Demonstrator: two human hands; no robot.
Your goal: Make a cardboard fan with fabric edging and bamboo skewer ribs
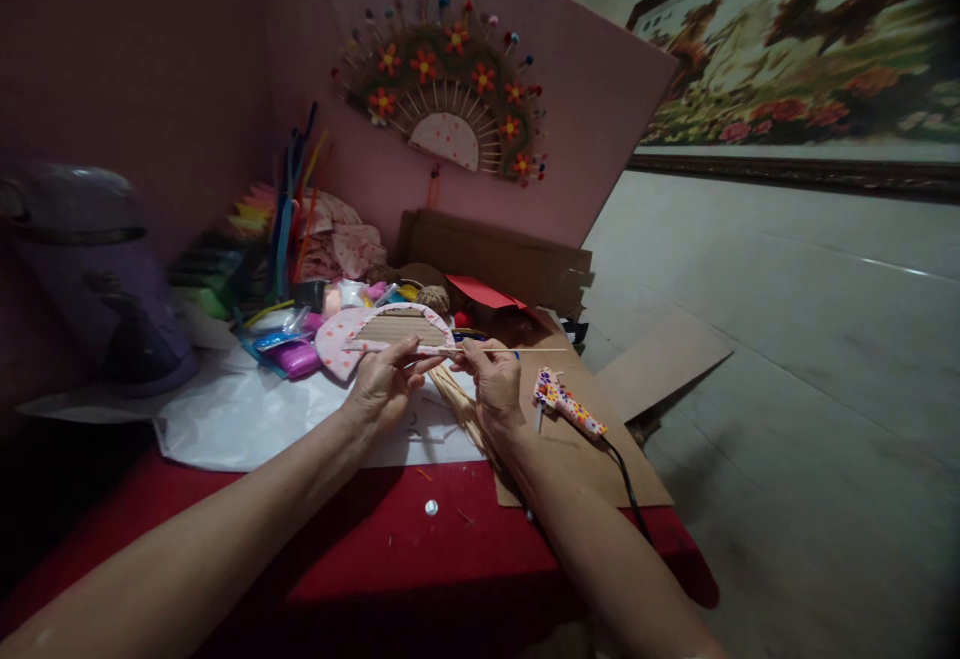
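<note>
My left hand grips a half-round cardboard piece by its straight lower edge. Pink spotted fabric wraps its rim, and bare corrugated cardboard shows in the middle. With finger and thumb closed, my right hand pinches a thin wooden stick, which lies level along that straight edge and sticks out to the right. Behind the piece is another spotted fabric shape. Below my hands, a bundle of thin sticks rests on the table. A flower-patterned glue gun lies to the right.
White plastic sheeting and a cardboard sheet cover parts of the red tablecloth. Bagged craft clay and pipe cleaners crowd the back left, near a purple appliance. A decorated fan hangs on the pink board behind.
</note>
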